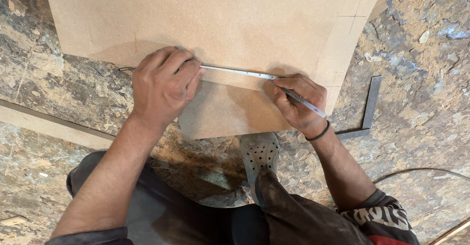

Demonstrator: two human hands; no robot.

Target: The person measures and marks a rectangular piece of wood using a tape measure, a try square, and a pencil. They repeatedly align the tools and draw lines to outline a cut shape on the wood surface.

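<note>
Left hand [164,86], centre frame, presses metal ruler [235,71] flat against fibreboard panel [220,24], keeping edge steady. Right hand [298,103] grips pencil [303,102], tip at ruler. Steel square [369,110] lies on floor at right.

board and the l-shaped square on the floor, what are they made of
Board: looks like fibreboard or particle board, with a tan, matte, finely speckled face and no wood grain. Square: likely steel, thin, flat, dull grey, lying on the floor.

Matt tan fibreboard panel [245,24], thin shiny metal ruler [235,71], dull steel square [368,113], possibly plastic perforated clog [259,154]
</note>
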